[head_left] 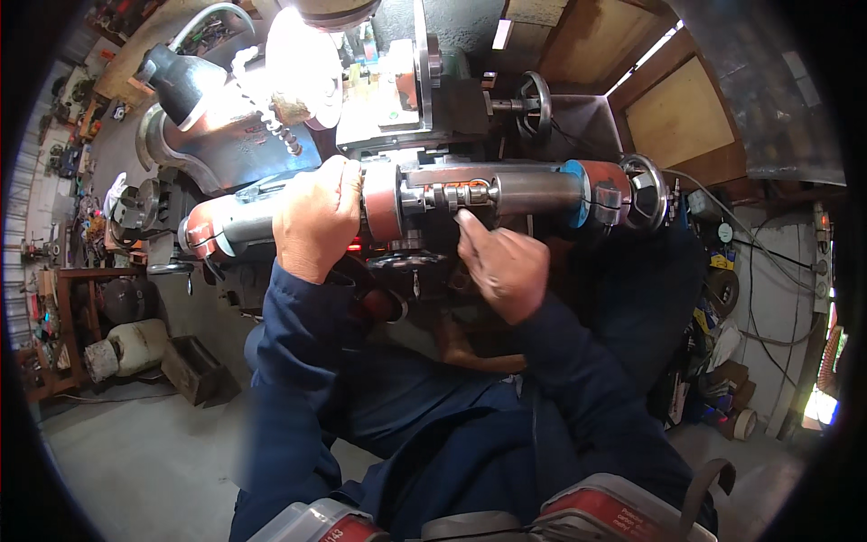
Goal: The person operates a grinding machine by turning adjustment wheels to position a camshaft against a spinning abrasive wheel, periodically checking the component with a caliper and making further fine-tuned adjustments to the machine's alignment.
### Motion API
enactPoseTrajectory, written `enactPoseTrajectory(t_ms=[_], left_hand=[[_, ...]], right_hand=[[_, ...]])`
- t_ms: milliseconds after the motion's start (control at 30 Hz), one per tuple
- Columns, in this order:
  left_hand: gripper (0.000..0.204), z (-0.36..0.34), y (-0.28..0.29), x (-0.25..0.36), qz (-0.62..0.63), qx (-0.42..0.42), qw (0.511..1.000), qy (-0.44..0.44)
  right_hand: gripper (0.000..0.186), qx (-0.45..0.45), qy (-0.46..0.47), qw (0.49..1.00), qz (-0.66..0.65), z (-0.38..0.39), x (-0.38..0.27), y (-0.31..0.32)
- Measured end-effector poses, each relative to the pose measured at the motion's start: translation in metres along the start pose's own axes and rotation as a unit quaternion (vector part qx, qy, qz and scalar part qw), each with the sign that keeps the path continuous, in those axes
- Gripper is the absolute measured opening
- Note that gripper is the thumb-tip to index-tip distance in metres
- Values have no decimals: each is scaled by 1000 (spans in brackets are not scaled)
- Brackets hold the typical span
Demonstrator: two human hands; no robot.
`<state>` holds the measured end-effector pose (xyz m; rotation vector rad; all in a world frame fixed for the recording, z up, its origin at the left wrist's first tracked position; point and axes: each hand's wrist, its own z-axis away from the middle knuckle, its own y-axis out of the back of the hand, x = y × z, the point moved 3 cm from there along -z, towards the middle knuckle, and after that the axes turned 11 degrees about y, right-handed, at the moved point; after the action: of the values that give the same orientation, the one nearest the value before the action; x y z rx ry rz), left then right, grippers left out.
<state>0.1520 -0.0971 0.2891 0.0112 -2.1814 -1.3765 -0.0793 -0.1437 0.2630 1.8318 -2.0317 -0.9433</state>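
Stepped metal shaft (461,196) lies left to right just past the right hand (504,269), the nearer one, which is curled; I can't tell if it holds anything. The left hand (316,221) grips a thick bar (246,226) to the left. Farther back is a black lamp (191,90).

Head view: left fisheye of a head-worn pair; looks down, upright, unmirrored. Nearest, lower edge: red-and-grey mask cartridges (591,508). Near, centre: left hand (316,217), right hand (506,266), steel bar (540,196). Farther: grey floor (163,447), lower left. Straight edges bow toward the view's circular rim.
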Motion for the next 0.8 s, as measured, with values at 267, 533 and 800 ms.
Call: enactPoseTrajectory(t_ms=[267,533,800], left_hand=[[20,34,60,-41,166,380,906,-86],[27,51,96,-145,88,284,947,125],[10,49,80,-141,-16,304,951,56]], right_hand=[[22,16,-240,872,427,114,102,225],[59,9,-629,777,28,236,161,262],[64,112,-545,809,-189,57,157,171]])
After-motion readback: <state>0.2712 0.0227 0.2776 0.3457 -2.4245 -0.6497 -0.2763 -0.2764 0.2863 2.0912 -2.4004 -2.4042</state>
